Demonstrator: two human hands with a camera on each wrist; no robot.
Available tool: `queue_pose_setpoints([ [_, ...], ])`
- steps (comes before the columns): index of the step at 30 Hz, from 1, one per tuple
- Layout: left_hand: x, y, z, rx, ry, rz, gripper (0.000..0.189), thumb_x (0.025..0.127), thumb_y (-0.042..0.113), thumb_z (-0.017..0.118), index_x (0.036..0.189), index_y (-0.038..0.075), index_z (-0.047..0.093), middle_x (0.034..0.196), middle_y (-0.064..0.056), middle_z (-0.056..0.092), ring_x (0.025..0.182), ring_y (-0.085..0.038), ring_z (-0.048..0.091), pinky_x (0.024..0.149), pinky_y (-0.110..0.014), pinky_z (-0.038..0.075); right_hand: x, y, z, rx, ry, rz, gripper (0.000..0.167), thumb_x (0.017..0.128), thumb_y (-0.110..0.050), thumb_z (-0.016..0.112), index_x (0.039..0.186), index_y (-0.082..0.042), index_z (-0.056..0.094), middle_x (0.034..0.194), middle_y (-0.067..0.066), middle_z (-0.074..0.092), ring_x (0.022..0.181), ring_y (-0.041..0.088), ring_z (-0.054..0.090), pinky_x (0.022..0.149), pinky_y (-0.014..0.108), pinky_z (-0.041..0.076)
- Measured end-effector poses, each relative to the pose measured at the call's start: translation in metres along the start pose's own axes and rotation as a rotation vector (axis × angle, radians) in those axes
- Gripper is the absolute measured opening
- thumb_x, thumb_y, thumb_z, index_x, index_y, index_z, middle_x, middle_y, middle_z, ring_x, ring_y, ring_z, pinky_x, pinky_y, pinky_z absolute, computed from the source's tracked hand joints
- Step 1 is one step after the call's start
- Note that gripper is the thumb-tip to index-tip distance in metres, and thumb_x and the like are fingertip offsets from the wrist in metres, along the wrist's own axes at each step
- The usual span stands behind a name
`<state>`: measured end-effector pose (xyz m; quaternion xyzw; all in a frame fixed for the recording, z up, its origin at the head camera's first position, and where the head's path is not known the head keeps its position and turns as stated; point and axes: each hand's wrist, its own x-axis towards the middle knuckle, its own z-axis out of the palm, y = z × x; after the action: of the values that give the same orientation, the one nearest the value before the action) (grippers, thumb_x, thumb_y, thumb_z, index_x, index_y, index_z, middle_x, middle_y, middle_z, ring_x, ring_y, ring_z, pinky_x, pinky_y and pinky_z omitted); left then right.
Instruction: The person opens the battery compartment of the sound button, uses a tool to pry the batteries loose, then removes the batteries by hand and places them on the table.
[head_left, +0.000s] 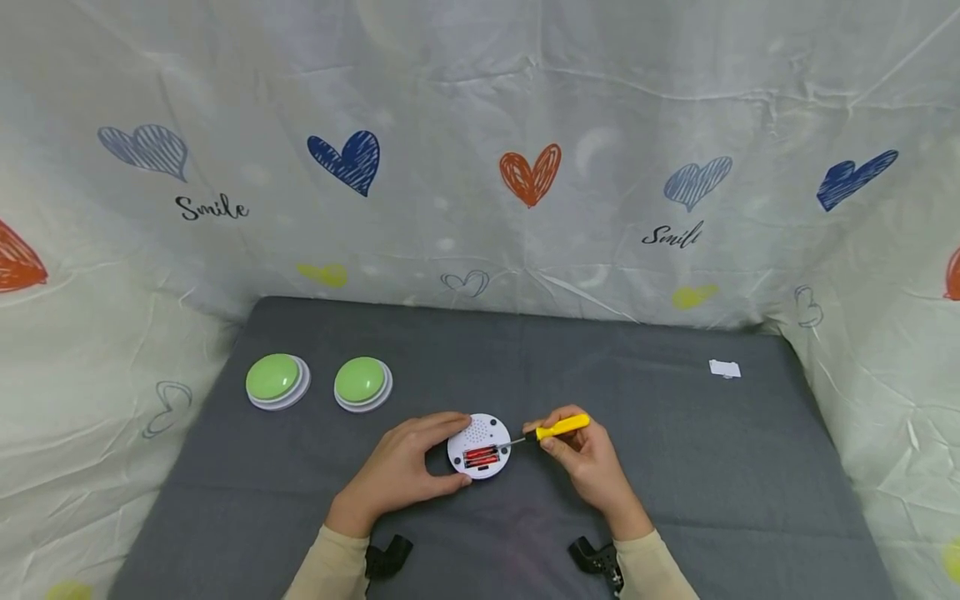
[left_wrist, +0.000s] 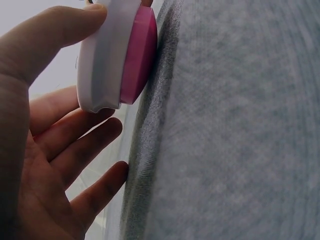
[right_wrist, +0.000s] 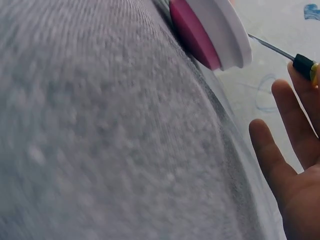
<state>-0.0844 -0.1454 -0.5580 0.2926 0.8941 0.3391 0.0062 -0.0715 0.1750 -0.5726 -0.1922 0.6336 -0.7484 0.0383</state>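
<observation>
A round push button lies face down on the table, its white base [head_left: 469,438] turned up and its pink dome [left_wrist: 139,57] against the cloth. Red batteries [head_left: 481,457] sit in the uncovered compartment of the base. My left hand [head_left: 401,467] grips the base by its left rim between thumb and fingers. In my right hand [head_left: 588,467] I pinch a screwdriver [head_left: 564,426] with a yellow handle. Its metal shaft [right_wrist: 272,46] reaches left, with the tip at the right end of the batteries. Whether the tip touches them I cannot tell.
Two push buttons with green domes, one at far left [head_left: 272,377] and one nearer [head_left: 361,380], stand dome up on the grey table cloth [head_left: 675,467]. A small white flat piece [head_left: 724,368] lies at the back right. A printed white curtain [head_left: 450,108] hangs behind and beside the table.
</observation>
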Motion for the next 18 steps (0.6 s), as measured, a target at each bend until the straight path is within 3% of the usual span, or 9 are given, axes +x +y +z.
queue_pose_setpoints([
  [10, 0.0011, 0.0003, -0.0017, -0.003, -0.011, -0.006, 0.080, 0.081, 0.044, 0.098, 0.152, 0.022, 0.068, 0.152, 0.006, 0.064, 0.137, -0.024, 0.064, 0.109, -0.053, 0.055, 0.0018, 0.0030, -0.0009, 0.012, 0.009, -0.039, 0.016, 0.105, 0.012, 0.063, 0.117, 0.016, 0.054, 0.120, 0.033, 0.073, 0.118, 0.023, 0.075, 0.103, 0.032, 0.059],
  [18, 0.0002, 0.0007, -0.0008, -0.003, -0.021, -0.016, 0.079, 0.083, 0.045, 0.097, 0.153, 0.023, 0.067, 0.153, 0.006, 0.064, 0.138, -0.023, 0.063, 0.109, -0.054, 0.055, 0.0008, 0.0047, -0.0024, 0.029, 0.016, -0.042, 0.018, 0.105, 0.010, 0.065, 0.117, 0.016, 0.053, 0.120, 0.022, 0.077, 0.118, 0.024, 0.075, 0.102, 0.031, 0.059],
])
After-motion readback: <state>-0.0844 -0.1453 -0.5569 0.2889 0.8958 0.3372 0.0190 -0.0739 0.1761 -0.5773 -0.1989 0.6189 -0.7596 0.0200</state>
